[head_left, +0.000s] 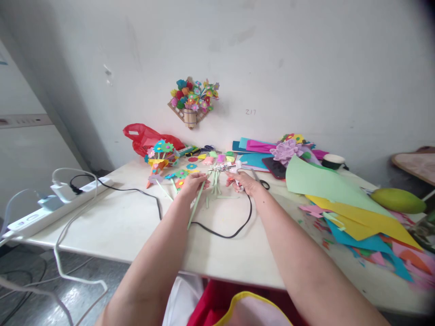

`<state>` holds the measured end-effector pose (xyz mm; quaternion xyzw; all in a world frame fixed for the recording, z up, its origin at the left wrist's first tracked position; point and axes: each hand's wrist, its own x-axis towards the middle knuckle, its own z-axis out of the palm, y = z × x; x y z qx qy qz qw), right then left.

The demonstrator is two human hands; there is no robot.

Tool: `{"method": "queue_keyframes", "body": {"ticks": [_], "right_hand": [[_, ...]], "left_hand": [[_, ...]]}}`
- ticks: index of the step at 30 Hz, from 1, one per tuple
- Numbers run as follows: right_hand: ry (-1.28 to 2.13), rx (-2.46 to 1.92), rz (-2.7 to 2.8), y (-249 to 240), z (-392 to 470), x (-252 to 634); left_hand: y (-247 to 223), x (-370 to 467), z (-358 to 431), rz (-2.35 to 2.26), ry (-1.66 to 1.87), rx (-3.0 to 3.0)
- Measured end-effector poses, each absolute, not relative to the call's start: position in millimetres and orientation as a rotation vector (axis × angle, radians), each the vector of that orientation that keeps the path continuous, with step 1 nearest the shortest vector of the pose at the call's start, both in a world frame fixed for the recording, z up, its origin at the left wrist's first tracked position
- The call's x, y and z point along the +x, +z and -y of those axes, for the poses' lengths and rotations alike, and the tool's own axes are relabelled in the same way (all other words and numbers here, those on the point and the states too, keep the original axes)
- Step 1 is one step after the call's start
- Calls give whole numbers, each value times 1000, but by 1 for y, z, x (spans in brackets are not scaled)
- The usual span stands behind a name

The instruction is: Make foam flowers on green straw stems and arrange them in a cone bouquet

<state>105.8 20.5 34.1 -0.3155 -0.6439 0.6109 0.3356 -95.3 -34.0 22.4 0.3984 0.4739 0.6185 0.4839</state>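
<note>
Pinched in my left hand [194, 184] is a long pale green strip [194, 212] that slants down toward the table's front. My right hand [250, 184] is wrapped round a white glue gun [239, 177], its nozzle pointing left toward the middle. From the glue gun a black cord [234, 236] loops across the table. Between my hands lies a bunch of short pale green strips [215, 182]. Just left of my left hand are flat paper flowers [180, 174] in blue, green and orange. Scissors [263, 184] lie right of the glue gun, partly behind my right wrist.
A white power strip [30, 221] with plugs and cables runs along the left edge. A red plastic bag [149, 138] and a flower bouquet [159, 158] stand back left. On the right are a phone [273, 167], coloured sheets [333, 185], scraps and a green-yellow fruit [397, 200].
</note>
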Motion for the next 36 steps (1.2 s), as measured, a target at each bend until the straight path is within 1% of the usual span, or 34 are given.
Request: {"method": "queue_keyframes", "body": {"ticks": [21, 36], "right_hand": [[1508, -877, 1702, 37, -16, 105], [1522, -877, 1695, 36, -17, 104]], "left_hand": [[21, -96, 33, -1157, 1492, 981], [20, -96, 33, -1141, 1483, 986]]}}
